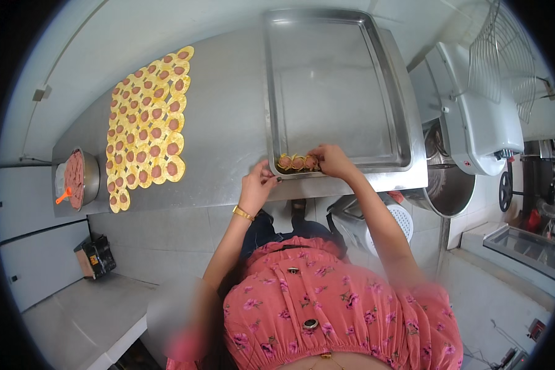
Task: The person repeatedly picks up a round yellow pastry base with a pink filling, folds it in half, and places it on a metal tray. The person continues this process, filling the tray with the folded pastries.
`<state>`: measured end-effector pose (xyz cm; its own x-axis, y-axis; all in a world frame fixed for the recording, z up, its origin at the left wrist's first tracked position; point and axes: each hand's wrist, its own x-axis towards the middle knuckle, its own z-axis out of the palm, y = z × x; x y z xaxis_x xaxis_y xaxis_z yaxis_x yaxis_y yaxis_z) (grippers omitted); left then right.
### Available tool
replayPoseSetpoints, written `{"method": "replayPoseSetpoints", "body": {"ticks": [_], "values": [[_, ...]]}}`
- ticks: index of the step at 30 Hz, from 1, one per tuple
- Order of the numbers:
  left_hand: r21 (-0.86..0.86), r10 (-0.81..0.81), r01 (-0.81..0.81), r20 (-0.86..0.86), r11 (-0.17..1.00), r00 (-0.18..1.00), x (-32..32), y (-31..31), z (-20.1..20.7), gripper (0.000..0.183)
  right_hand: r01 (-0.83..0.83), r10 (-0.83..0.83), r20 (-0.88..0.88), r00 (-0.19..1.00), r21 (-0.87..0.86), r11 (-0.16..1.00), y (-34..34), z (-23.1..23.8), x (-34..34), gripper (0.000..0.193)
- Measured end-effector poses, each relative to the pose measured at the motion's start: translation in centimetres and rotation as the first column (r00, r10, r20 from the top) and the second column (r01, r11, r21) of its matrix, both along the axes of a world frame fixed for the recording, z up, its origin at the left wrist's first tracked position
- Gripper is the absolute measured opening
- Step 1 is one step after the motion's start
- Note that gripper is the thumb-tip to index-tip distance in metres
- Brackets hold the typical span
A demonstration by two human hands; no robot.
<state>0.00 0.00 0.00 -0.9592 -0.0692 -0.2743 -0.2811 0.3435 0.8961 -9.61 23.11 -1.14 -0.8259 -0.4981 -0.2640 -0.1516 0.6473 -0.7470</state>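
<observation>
Meat-filled yellow dumplings [299,162]: sitting in a short row inside the steel tray [326,80], along its near-left corner. Touching the rightmost with bunched fingertips of the right hand [334,161], pinch being impossible to confirm. Curving the left hand [258,183] beside that corner, thumb and fingers slightly parted.

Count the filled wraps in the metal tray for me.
3 visible, in a row at the near left corner of the metal tray: left wrap, middle wrap, and right wrap by the right hand, which may hide more.
</observation>
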Motion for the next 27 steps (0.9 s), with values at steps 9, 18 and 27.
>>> {"method": "replayPoseSetpoints", "body": {"ticks": [9,18,27], "values": [[0.165,0.210,-0.210,0.014,0.964,0.978,3.5,-7.8,-1.1,0.032,-0.090,0.092,-0.036,0.995,0.055,0.994,0.1,-0.1,-0.6,0.027],[-0.121,0.845,-0.888,-0.273,0.444,0.460,13.2,-29.7,-3.9,0.018,0.414,-0.429,-0.163,0.888,-0.120,0.902,1.9,5.0,1.0,0.044],[-0.632,0.748,-0.774,-0.490,0.048,0.447,14.3,-46.5,-6.9,0.026,0.307,-0.347,-0.281,0.895,-0.176,0.935,-9.8,12.4,4.5,0.035]]}}
